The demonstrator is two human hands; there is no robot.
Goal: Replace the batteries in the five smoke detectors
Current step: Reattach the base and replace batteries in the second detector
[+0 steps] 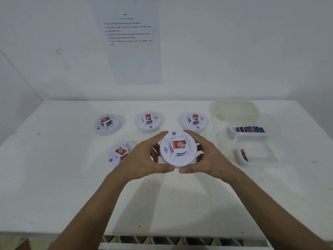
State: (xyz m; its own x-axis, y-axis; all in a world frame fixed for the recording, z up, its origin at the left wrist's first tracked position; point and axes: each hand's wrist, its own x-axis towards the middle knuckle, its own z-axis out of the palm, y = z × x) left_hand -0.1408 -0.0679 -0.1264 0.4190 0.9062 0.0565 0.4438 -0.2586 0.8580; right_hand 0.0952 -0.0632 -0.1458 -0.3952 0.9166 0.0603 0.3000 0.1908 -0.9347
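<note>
Squarely between both hands (144, 156), detector (177, 150)

Illumination is bright, even and diffuse with a cool bluish-white cast; the white wall (234, 51) and desk (54, 177) sit close to overexposure. Shadows are soft: faint grey patches lie on the desk beneath the hands (177, 156) and forearms, indicating overhead light. No hard glare noted. Wide-angle distortion bows the desk edges and stretches the frame corners. Centre is fairly sharp (detector label readable); the printed sheet (129, 42) on the wall is soft, its text barely legible. The bottom edge is dim and blurred.
</note>
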